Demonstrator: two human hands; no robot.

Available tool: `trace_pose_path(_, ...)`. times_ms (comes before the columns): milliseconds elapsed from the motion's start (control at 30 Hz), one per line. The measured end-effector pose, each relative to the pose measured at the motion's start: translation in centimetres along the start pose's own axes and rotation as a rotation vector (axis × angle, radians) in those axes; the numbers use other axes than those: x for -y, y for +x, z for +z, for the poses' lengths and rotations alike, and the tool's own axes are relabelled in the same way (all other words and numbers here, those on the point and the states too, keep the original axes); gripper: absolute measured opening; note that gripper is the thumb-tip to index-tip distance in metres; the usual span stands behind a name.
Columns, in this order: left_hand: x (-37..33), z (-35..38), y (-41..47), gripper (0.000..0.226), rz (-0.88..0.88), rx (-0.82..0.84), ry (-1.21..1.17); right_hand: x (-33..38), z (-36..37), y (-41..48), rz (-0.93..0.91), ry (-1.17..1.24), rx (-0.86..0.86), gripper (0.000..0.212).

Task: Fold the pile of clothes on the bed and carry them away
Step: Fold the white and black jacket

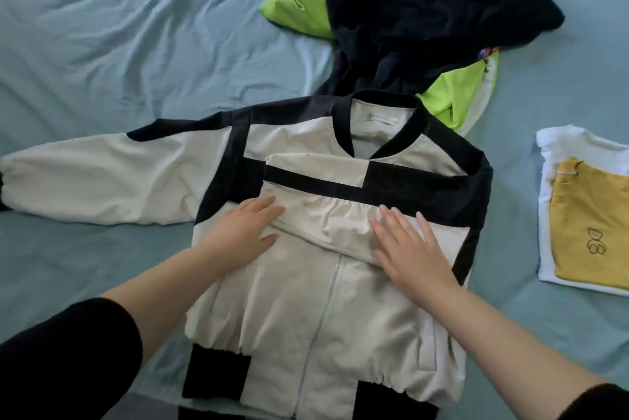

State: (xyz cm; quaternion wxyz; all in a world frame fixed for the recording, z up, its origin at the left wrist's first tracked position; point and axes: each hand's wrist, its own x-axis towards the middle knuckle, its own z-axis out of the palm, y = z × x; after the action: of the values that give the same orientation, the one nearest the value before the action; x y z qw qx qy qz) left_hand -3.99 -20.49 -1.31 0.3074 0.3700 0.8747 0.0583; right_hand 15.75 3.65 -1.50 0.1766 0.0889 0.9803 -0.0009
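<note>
Left hand (243,232) and right hand (413,251) lie flat with straight fingers, gripping nothing. They press a sleeve folded across a cream-and-black zip jacket (306,317) spread near the bed's (136,28) near edge. Its neck label (381,117) is unreadable. Beyond lies a navy-and-lime heap (425,11). At the right edge, a folded yellow top (592,225) with a bear outline lies on a white one (561,147).

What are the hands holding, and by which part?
Nothing is gripped. The left hand and right hand lie flat and open, pressing the folded-over sleeve against the chest of the cream-and-black jacket.
</note>
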Motion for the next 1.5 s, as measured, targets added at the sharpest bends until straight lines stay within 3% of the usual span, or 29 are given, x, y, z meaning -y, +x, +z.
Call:
trace_pose_path(133, 4.5, -1.8, -3.1, 0.046, -0.143, -0.173, -0.212, 7.5, -2.7, 4.2, -0.035, 0.128, 0.037, 0.059)
trace_pose_path(267, 10.1, -2.2, -5.2, 0.014, -0.544, -0.134, -0.882, 16.5, -4.5, 9.5, -0.040, 0.328, 0.066, 0.069)
trace_pose_path(367, 14.3, -1.8, -7.0, 0.024, -0.783, -0.122, -1.174, 21.9, -5.1, 12.8, 0.052, 0.444, 0.142, 0.085)
trace_pose_path(433, 17.1, -1.9, -7.4, 0.031, -0.920, -0.248, -1.385, 24.2, -5.1, 14.4, 0.119, 0.496, 0.216, 0.098)
trace_pose_path(633, 23.4, -4.3, -6.6, 0.033, -1.061, -0.611, -2.002, 26.4, -3.4, 16.6, 0.193, 0.364, 0.359, 0.137)
trace_pose_path(767, 25.3, -6.2, -5.7, 0.035, -1.014, -0.657, -2.305, 26.8, -2.8, 16.6, 0.216, 0.312, 0.369, 0.140)
trace_pose_path(967, 29.7, -8.6, -6.3, 0.013, -0.922, -0.781, -2.281, 27.0, -3.0, 16.7, 0.229, 0.287, 0.387, 0.140)
trace_pose_path(1067, 30.7, -7.5, -7.0, 0.013, -0.994, -0.749, -2.153, 27.1, -3.1, 16.9, 0.236, 0.259, 0.408, 0.141)
trace_pose_path(1167, 31.3, -7.4, -7.3, 0.011, -0.992, -0.734, -2.187, 27.0, -3.0, 17.1, 0.231, 0.232, 0.415, 0.140)
trace_pose_path(1267, 32.6, -8.4, -7.4, 0.011, -0.935, -0.789, -2.246, 27.0, -2.6, 17.1, 0.226, 0.216, 0.405, 0.140)
trace_pose_path(1367, 32.6, -8.1, -8.0, 0.005, -1.021, -0.832, -2.133, 26.9, -2.5, 17.2, 0.226, 0.213, 0.423, 0.141)
trace_pose_path(1500, 30.0, -9.1, -8.6, 0.038, -0.886, -0.901, -2.164, 26.7, -2.7, 17.7, 0.218, 0.222, 0.471, 0.143)
